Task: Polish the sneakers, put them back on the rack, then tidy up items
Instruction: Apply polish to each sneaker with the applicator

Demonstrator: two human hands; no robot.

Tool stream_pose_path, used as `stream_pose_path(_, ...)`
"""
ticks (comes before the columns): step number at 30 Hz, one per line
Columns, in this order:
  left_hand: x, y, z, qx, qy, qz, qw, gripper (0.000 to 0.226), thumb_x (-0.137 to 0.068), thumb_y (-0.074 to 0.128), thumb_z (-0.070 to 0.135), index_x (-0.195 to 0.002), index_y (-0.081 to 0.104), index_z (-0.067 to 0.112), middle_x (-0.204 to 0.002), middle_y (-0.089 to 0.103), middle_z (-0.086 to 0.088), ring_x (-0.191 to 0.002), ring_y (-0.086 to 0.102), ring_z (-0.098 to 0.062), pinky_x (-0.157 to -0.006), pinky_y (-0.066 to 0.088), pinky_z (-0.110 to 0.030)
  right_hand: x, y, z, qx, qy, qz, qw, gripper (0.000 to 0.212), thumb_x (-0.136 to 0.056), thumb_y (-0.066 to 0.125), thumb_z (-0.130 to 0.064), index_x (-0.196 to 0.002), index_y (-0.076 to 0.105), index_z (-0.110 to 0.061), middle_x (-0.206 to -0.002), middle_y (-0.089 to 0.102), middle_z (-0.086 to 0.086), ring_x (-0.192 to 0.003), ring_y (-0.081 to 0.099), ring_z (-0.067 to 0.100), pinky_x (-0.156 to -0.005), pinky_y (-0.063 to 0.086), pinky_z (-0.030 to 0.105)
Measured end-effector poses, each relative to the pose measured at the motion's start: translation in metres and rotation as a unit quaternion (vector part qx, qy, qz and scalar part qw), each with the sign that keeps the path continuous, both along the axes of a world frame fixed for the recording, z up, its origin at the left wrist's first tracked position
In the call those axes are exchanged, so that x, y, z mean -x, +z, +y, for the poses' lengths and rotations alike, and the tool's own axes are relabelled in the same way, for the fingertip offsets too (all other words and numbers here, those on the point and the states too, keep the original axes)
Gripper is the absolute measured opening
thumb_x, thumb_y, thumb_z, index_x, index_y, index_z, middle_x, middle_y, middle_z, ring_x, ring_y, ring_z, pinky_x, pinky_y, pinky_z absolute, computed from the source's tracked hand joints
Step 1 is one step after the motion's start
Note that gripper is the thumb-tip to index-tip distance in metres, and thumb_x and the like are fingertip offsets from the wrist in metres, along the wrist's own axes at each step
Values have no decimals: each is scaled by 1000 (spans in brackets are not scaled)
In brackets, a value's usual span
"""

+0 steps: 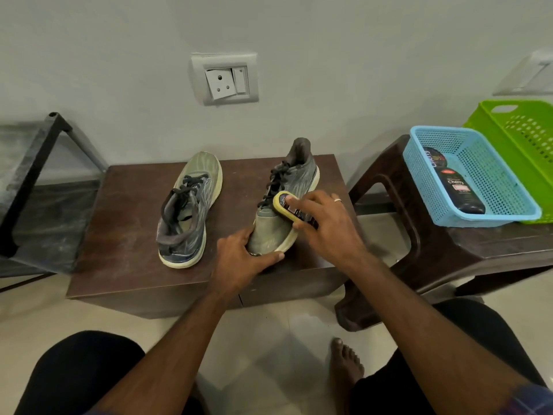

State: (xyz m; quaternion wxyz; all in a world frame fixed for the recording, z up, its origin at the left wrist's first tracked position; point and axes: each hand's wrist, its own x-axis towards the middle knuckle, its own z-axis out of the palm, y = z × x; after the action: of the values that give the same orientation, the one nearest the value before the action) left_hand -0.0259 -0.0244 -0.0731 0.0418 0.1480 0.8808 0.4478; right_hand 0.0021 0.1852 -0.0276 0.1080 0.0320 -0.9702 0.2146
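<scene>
Two grey-green sneakers with dark laces stand on a low brown table (125, 223). The left sneaker (188, 208) points its toe away from me and is untouched. The right sneaker (284, 202) points its toe toward me. My left hand (242, 262) grips that toe from the front. My right hand (323, 226) holds a yellow shoe-shine sponge (284, 205) pressed onto the sneaker's upper just below the laces.
A blue basket (490, 181) on a brown plastic stool (449, 253) at the right holds a black polish bottle (460, 193) and a round tin (431, 157). A green basket (526, 136) sits behind it. A dark metal rack (33, 181) stands at left. My bare foot (344, 366) rests on the floor.
</scene>
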Motion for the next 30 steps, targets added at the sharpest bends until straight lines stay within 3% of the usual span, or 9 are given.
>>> stream_pose_path(4, 2, 1, 1, -11, -7, -7, 1000, 58, -57, 87, 58, -102, 73, 24, -84, 74, 11, -75, 67, 1, -70, 56, -29, -14, 4, -3, -26, 169, -71, 983, 43, -87, 72, -24, -128, 63, -34, -126, 53, -6, -103, 41, 16, -84, 42, 29)
stream_pose_path(9, 2, 0, 0, 2, -11, -7, 1000, 64, -56, 83, 61, -106, 72, 22, -91, 74, 10, -82, 67, -5, -73, 55, -38, -3, -3, 18, -93, 41, -62, 993, 47, -89, 68, -21, -132, 59, -36, -124, 55, -4, -105, 45, 22, -87, 47, 38)
stream_pose_path(11, 2, 0, 0, -2, -9, -11, 1000, 63, -57, 85, 59, -107, 72, 22, -93, 74, 10, -83, 67, -4, -73, 55, -35, -7, -4, 29, -65, 9, -44, 997, 48, -86, 72, -20, -130, 60, -35, -122, 55, -4, -105, 47, 24, -86, 47, 37)
stream_pose_path(16, 2, 3, 3, -26, -4, -22, 999, 50, -57, 91, 50, -95, 73, 22, -80, 73, 11, -73, 67, 0, -67, 57, -33, -19, 4, 3, -22, 148, -77, 986, 43, -88, 70, -25, -129, 61, -34, -127, 52, -6, -106, 43, 16, -85, 43, 29)
stream_pose_path(19, 1, 2, 1, -14, -2, -25, 1000, 59, -56, 87, 57, -102, 72, 24, -88, 73, 13, -81, 66, -2, -70, 56, -32, -7, -7, 14, -54, 58, -56, 995, 45, -88, 70, -23, -130, 59, -36, -125, 54, -6, -108, 44, 18, -89, 46, 34)
stream_pose_path(22, 1, 4, -2, -32, -5, -30, 999, 68, -57, 86, 59, -113, 72, 24, -99, 74, 14, -91, 68, -1, -79, 58, -37, -2, -17, 29, 70, -92, -31, 993, 49, -82, 77, -21, -127, 61, -32, -118, 57, -6, -108, 52, 17, -94, 49, 41)
stream_pose_path(25, 0, 4, -3, -56, -1, -50, 997, 65, -57, 89, 57, -109, 73, 23, -97, 75, 12, -89, 70, -2, -78, 59, -40, -8, -9, 22, 146, 6, -17, 989, 50, -78, 82, -21, -124, 65, -28, -116, 60, -8, -105, 57, 8, -93, 51, 32)
stream_pose_path(28, 2, 0, -3, -54, -5, -63, 997, 65, -54, 89, 60, -102, 72, 21, -90, 75, 9, -84, 72, -8, -74, 59, -44, -13, 0, 5, 59, 127, -84, 987, 47, -82, 77, -28, -127, 62, -34, -118, 53, -18, -106, 47, 6, -90, 40, 18)
stream_pose_path(30, 2, -2, -3, -44, -6, -64, 997, 69, -52, 88, 62, -104, 72, 20, -92, 75, 8, -85, 71, -9, -73, 60, -44, -6, -4, 6, 20, 100, -85, 991, 46, -84, 75, -29, -128, 61, -36, -120, 53, -17, -108, 46, 9, -92, 44, 26)
